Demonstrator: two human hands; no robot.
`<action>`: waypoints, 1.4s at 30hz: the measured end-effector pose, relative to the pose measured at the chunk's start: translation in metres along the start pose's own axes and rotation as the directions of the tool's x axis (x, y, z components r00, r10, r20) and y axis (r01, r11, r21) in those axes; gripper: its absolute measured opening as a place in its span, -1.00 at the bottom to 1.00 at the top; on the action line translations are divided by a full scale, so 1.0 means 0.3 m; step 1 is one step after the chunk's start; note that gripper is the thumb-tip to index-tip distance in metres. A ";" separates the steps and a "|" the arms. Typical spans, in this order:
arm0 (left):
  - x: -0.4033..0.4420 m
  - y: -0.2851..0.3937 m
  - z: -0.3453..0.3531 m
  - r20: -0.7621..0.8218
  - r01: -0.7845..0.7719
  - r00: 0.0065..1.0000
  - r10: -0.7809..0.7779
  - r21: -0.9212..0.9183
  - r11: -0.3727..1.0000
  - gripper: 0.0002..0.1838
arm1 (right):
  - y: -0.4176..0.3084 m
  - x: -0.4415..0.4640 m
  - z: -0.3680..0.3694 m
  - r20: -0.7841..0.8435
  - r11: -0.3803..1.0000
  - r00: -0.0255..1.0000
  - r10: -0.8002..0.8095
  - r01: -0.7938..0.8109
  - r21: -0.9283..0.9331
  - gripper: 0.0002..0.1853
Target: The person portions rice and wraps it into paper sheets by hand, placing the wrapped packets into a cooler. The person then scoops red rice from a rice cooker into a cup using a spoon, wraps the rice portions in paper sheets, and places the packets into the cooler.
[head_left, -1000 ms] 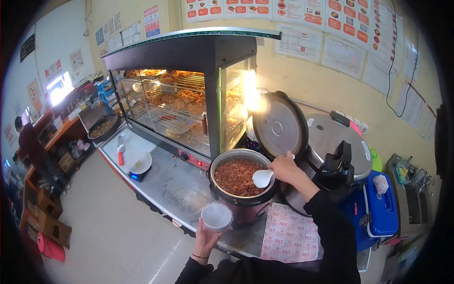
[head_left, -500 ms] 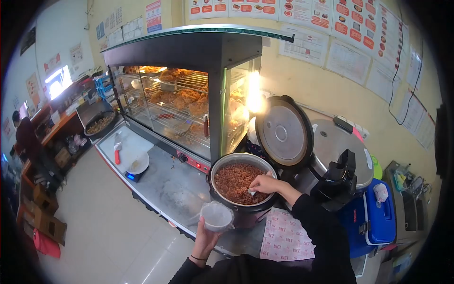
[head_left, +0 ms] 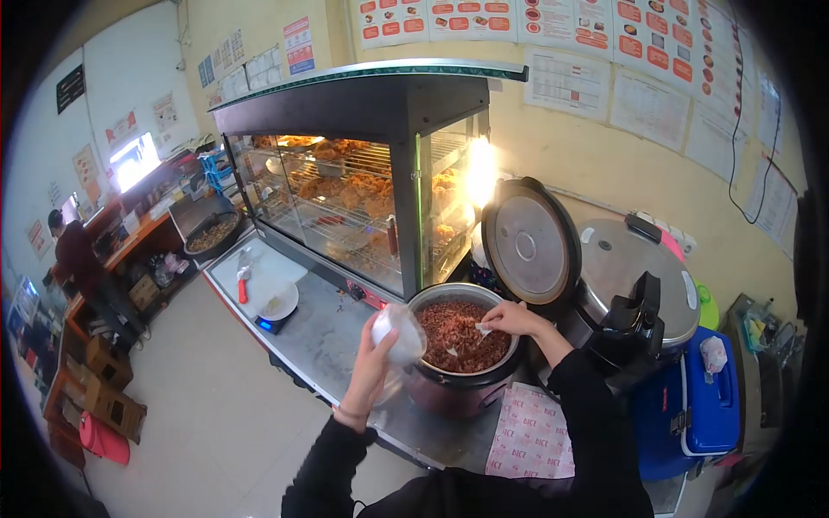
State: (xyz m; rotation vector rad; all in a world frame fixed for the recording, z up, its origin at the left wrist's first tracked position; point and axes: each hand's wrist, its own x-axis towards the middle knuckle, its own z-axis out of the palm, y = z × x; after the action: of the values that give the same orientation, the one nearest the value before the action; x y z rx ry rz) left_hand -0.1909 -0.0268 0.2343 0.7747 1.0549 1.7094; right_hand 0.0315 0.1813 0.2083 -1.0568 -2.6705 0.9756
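Observation:
My left hand [head_left: 370,371] grips a small white bowl [head_left: 395,332] with clear plastic film around it. The bowl is tilted sideways towards the open rice cooker [head_left: 445,393], beside its left rim. Reddish-brown rice [head_left: 442,321] fills much of the pot. Over the right side of the rice, my right hand [head_left: 516,319] is closed on the white handle of a utensil [head_left: 484,328]. Its working end is in the rice, so I cannot tell its shape. The cooker's lid [head_left: 528,246] stands raised behind the pot.
A lit glass warming cabinet [head_left: 345,198] with fried food stands behind the counter's left part. A plate [head_left: 281,302] rests on a digital scale, near red-handled tongs [head_left: 243,289]. Printed paper [head_left: 528,436] lies right of the cooker, and a blue cooler [head_left: 708,393] stands farther right. A person [head_left: 82,268] stands far left.
My left hand has raised the bowl and tipped it towards the pot. My right hand has lifted slightly with the white utensil. The whole view has shifted a little.

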 end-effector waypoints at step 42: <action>-0.175 -0.110 -0.075 -0.095 0.003 0.994 -0.049 -0.433 0.901 -0.43 | -0.073 0.091 0.028 0.110 0.907 0.994 0.018 0.030 -0.421 -0.77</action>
State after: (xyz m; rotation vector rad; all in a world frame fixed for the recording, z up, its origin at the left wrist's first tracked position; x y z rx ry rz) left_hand -0.1788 -0.0768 0.1931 0.3866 0.7045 1.8859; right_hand -0.0042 0.1825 0.2113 -1.0869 -3.0619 0.4684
